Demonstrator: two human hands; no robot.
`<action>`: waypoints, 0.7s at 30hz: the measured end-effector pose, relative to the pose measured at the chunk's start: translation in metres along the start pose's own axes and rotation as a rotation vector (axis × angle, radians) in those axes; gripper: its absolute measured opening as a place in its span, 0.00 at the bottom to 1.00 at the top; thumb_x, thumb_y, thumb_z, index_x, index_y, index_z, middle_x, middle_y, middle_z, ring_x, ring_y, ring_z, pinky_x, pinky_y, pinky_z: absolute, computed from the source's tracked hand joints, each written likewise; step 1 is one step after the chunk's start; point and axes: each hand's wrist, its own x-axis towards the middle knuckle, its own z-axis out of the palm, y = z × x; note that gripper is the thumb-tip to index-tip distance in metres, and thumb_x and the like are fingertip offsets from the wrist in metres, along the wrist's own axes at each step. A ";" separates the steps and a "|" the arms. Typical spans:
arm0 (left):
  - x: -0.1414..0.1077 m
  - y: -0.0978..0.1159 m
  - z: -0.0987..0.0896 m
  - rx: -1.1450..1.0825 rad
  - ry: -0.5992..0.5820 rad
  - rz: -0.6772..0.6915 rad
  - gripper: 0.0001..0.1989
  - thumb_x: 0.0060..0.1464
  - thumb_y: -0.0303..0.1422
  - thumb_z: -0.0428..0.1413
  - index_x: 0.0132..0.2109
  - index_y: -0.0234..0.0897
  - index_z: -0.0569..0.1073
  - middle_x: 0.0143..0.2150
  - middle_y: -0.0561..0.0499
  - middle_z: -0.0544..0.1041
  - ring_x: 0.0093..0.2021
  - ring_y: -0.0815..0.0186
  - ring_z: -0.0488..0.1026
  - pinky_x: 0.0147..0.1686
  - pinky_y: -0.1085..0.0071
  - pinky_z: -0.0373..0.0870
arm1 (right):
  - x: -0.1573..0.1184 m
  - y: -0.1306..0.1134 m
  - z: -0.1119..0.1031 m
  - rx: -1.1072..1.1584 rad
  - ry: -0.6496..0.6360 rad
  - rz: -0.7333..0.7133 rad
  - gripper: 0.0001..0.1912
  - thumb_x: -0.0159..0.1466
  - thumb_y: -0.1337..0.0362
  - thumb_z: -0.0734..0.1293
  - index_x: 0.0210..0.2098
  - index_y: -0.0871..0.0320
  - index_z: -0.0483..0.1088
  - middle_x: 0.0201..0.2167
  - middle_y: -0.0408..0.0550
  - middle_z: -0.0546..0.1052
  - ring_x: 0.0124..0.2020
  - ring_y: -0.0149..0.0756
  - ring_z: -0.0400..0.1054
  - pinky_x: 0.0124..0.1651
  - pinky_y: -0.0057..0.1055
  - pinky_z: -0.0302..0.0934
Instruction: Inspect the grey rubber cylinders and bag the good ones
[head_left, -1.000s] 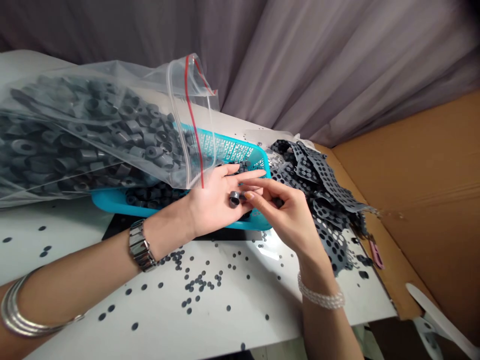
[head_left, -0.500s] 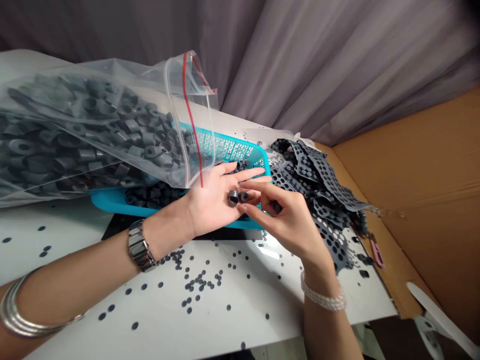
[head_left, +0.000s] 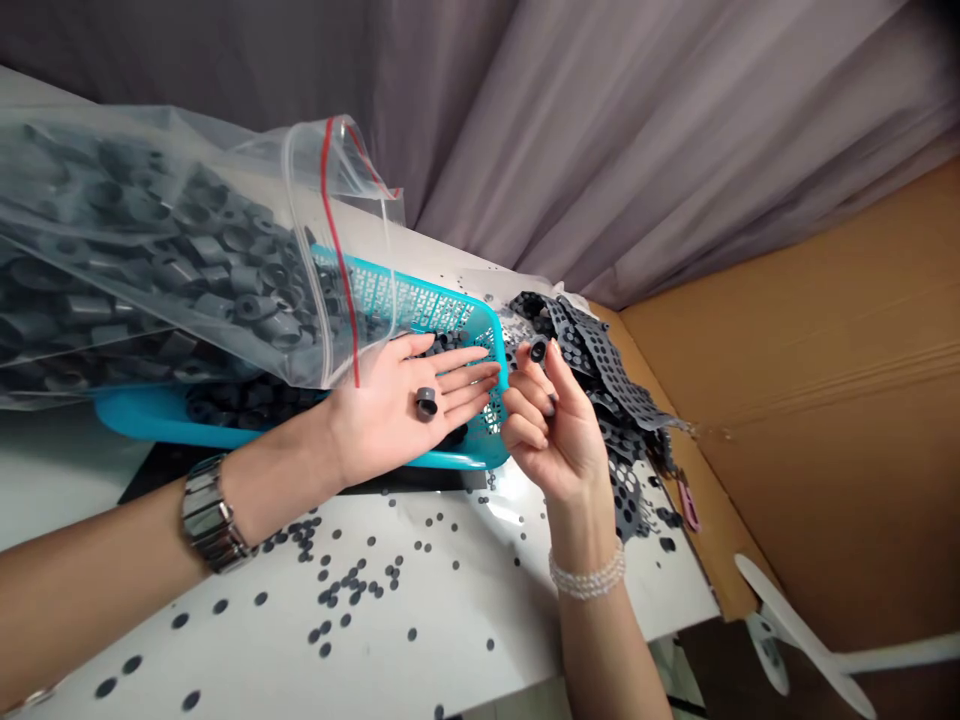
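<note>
The left hand (head_left: 397,405) is palm up and flat, fingers extended, with one dark cap (head_left: 426,402) resting loose on the palm. The right hand (head_left: 566,435) is raised just beside its fingertips, pinching a second cap (head_left: 538,349) between thumb and finger; its remaining fingers are curled, and a dark spot among them cannot be identified.

The left hand is above a blue basket (head_left: 495,345) containing dark pieces. A clear bag (head_left: 232,300) with a red stripe, filled with similar caps, overlaps the basket's left part. The basket stands on a white table (head_left: 262,670), partly over a black flat item (head_left: 169,462). Small dark discs (head_left: 412,634) are scattered nearer the wearer. Perforated dark sheets (head_left: 611,375) are heaped right of the basket, beside cardboard (head_left: 810,360).
</note>
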 end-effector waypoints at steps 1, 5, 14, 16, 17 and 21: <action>0.000 0.000 0.000 0.001 -0.003 0.000 0.28 0.61 0.36 0.42 0.65 0.25 0.58 0.60 0.33 0.69 0.60 0.56 0.68 0.58 0.63 0.65 | 0.000 0.000 -0.001 0.026 0.003 0.009 0.12 0.65 0.54 0.64 0.35 0.57 0.71 0.16 0.32 0.46 0.17 0.25 0.31 0.12 0.17 0.38; 0.001 0.001 -0.004 0.007 -0.052 -0.007 0.30 0.61 0.36 0.42 0.66 0.26 0.54 0.64 0.34 0.65 0.63 0.58 0.64 0.60 0.64 0.62 | 0.000 0.000 -0.002 0.176 -0.004 0.068 0.13 0.66 0.57 0.63 0.34 0.59 0.72 0.15 0.32 0.49 0.15 0.23 0.35 0.11 0.15 0.41; 0.003 0.000 -0.007 -0.011 -0.086 -0.008 0.28 0.62 0.36 0.41 0.65 0.24 0.57 0.65 0.34 0.62 0.63 0.57 0.64 0.60 0.65 0.62 | 0.001 0.000 0.002 0.185 0.121 0.075 0.14 0.60 0.60 0.66 0.21 0.60 0.68 0.25 0.45 0.71 0.20 0.22 0.58 0.12 0.16 0.43; 0.003 0.000 -0.007 -0.011 -0.075 0.002 0.28 0.62 0.36 0.41 0.64 0.23 0.58 0.65 0.33 0.63 0.62 0.57 0.65 0.58 0.66 0.63 | 0.000 0.004 0.006 0.033 0.088 0.030 0.18 0.59 0.58 0.69 0.17 0.60 0.65 0.19 0.40 0.65 0.16 0.20 0.49 0.12 0.19 0.38; 0.003 0.000 -0.007 -0.009 -0.068 0.009 0.28 0.62 0.36 0.42 0.64 0.23 0.58 0.64 0.33 0.63 0.61 0.57 0.66 0.57 0.67 0.65 | -0.002 0.007 0.009 -0.087 0.076 -0.005 0.19 0.59 0.57 0.70 0.17 0.60 0.65 0.17 0.38 0.62 0.15 0.20 0.45 0.13 0.20 0.36; 0.001 0.002 -0.008 -0.002 -0.037 0.042 0.27 0.62 0.34 0.41 0.65 0.26 0.56 0.65 0.35 0.63 0.59 0.61 0.68 0.50 0.71 0.69 | -0.007 0.018 0.018 -0.697 0.116 -0.182 0.11 0.56 0.57 0.72 0.24 0.58 0.75 0.16 0.37 0.62 0.18 0.23 0.46 0.19 0.24 0.42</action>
